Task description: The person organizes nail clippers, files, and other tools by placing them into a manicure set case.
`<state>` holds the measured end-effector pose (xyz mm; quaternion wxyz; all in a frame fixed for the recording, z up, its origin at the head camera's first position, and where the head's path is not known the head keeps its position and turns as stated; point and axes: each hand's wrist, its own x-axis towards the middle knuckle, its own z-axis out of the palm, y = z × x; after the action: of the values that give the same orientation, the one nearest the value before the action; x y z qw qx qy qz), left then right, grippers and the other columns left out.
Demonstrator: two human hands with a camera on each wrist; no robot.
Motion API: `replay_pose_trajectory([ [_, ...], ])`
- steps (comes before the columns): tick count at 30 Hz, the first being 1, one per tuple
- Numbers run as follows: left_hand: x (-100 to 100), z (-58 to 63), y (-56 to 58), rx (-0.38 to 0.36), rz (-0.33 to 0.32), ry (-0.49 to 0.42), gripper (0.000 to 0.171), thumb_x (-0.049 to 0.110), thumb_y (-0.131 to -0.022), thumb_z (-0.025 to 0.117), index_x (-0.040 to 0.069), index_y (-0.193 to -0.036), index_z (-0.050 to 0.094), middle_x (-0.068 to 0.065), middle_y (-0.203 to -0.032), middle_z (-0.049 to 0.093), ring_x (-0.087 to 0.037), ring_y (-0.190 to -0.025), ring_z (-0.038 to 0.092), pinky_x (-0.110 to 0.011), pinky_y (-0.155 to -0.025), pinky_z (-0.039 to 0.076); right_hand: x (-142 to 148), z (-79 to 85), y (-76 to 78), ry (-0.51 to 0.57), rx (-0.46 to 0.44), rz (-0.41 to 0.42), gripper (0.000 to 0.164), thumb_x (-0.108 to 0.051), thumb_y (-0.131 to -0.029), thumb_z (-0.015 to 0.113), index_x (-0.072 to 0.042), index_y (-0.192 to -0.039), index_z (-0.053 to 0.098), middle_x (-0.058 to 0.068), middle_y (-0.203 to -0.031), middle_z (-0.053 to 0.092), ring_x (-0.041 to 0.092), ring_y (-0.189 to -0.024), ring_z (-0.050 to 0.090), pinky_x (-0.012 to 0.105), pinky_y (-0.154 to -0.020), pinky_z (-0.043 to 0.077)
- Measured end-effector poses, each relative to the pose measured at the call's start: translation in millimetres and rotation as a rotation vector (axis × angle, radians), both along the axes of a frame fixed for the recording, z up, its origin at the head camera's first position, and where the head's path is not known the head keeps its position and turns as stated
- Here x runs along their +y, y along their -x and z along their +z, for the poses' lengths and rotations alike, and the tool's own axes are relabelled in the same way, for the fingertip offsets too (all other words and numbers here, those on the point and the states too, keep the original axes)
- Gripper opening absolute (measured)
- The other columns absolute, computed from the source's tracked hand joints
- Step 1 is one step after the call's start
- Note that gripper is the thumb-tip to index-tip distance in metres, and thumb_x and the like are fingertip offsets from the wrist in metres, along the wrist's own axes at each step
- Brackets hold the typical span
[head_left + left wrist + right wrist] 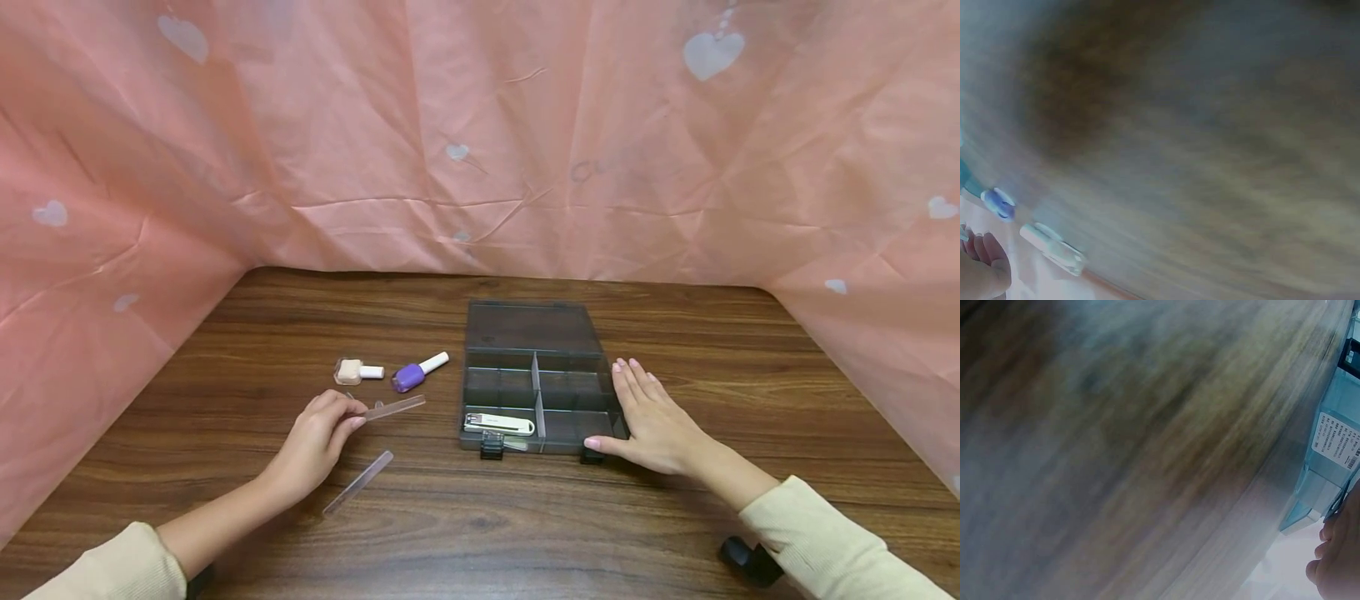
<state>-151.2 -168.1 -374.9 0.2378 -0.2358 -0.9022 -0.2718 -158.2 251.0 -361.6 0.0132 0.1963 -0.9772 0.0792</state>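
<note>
My left hand (311, 442) pinches one end of a narrow translucent strip (397, 407), like a nail file, just above the table. A second translucent strip (358, 483) lies nearer me. Beyond the hand, a beige nail polish bottle (349, 372) and a purple one (409, 377) lie on their sides. My right hand (660, 425) rests with straight fingers along the right side of a dark clear divided box (502, 451), thumb at its front corner. White nail clippers (498, 425) lie in the front left compartment.
The box lid (528, 327) lies back, away from me. Latches (492, 446) stick out at the box's front. A pink heart-patterned cloth (480, 167) surrounds the wooden table (465, 533). A label (1337, 441) shows on the box in the right wrist view.
</note>
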Motion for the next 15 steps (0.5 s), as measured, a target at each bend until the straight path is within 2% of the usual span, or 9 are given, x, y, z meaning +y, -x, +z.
replay_pose_trajectory([
  [6,15.2,5.1,8.1,0.022,-0.033,-0.019,0.011,-0.005,-0.077,0.068,0.002,-0.084,0.065,-0.004,-0.082,0.061,-0.015,-0.079,0.055,-0.031,-0.068,0.046,0.1,-0.7,0.0,0.006,-0.01,-0.003,0.105,-0.062,-0.081,0.055,0.014,-0.141,0.016,0.031,-0.149,0.015,0.045,-0.139,0.011,0.055,-0.111,0.016],
  [12,28.5,6.7,16.3,-0.012,-0.061,-0.026,0.01,-0.003,-0.078,0.067,0.001,-0.087,0.065,-0.005,-0.083,0.06,-0.016,-0.08,0.054,-0.031,-0.068,0.046,-0.2,-0.3,-0.1,-0.005,-0.003,-0.004,0.104,-0.063,-0.081,0.055,0.014,-0.141,0.018,0.031,-0.149,0.017,0.044,-0.139,0.012,0.055,-0.111,0.017],
  [15,33.6,5.8,20.2,-0.004,-0.071,-0.023,0.01,-0.003,-0.078,0.067,0.001,-0.087,0.065,-0.005,-0.082,0.06,-0.017,-0.079,0.053,-0.031,-0.068,0.046,-0.9,0.5,-0.2,-0.003,-0.006,-0.003,0.104,-0.063,-0.081,0.055,0.014,-0.141,0.018,0.03,-0.149,0.017,0.044,-0.14,0.013,0.055,-0.111,0.017],
])
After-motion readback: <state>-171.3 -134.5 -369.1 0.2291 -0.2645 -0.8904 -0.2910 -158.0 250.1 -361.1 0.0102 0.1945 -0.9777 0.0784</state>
